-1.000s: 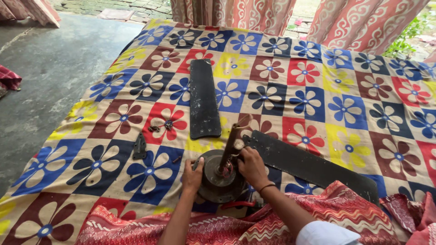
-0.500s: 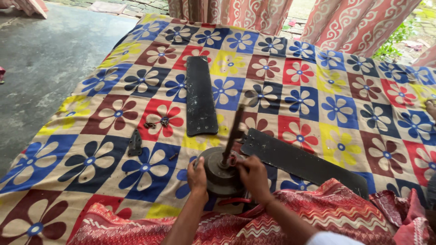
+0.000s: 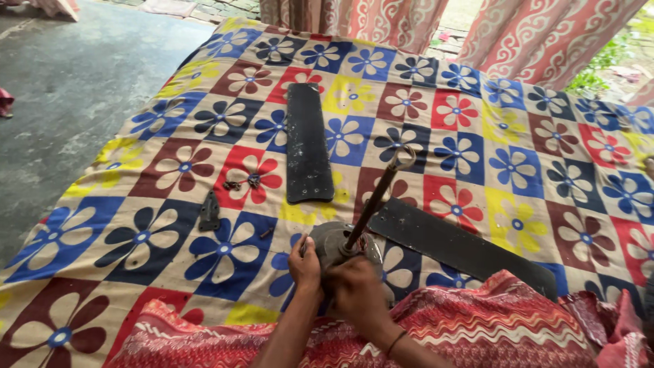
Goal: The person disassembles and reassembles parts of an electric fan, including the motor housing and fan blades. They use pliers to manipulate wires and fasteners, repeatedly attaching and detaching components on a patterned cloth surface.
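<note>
Left hand (image 3: 304, 264) curled on the rim of the fan motor (image 3: 337, 244), right hand (image 3: 356, 293) clamped on its front edge. Motor sits on the flowered sheet (image 3: 157, 225), rod (image 3: 377, 198) tilted up; loose blade (image 3: 306, 142) beyond, another blade (image 3: 463, 245) just right.

Both forearms were bare, with no sleeves showing. The right hand (image 3: 357, 293) carried a thin dark band around the wrist, just behind the grip. The left hand (image 3: 305, 267) wore nothing, no ring or band. Below the forearms, red cloth with pale wavy patterning covered the lap.
</note>
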